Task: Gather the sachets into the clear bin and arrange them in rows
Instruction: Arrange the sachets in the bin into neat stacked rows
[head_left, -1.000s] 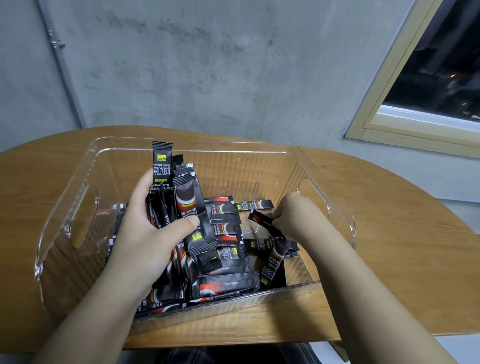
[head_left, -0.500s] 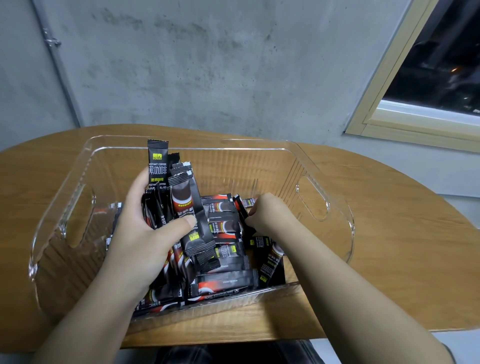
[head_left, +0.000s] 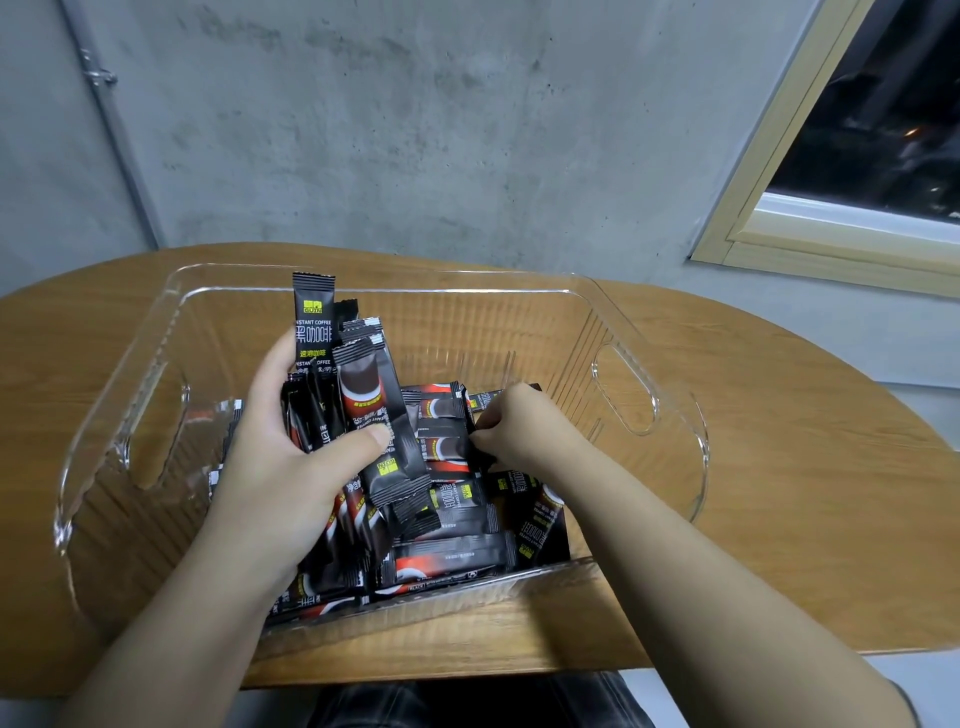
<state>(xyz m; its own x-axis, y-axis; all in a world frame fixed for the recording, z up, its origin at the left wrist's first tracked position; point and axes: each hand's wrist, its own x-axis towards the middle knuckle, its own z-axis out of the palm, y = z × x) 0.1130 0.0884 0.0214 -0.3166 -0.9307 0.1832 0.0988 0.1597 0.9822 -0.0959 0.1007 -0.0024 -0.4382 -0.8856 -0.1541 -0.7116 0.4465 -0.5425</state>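
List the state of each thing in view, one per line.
left hand: grips a bundle of sachets, thumb across the front
bundle of sachets: held upright inside the bin
right hand: fingers curled, pinching a sachet among the loose ones
loose sachets: lying flat and jumbled on the bin floor, not in rows
clear bin: upright on the table, open top
table: bears the bin

The slim foil coffee sachets (head_left: 363, 410) bunched in the left grip (head_left: 291, 467) are black with white lettering, yellow-green logo squares and red-and-white cup bands. Around both grips, the clear ribbed plastic bin (head_left: 623, 395) shows the brown wood-grain surface (head_left: 805, 467) through it.
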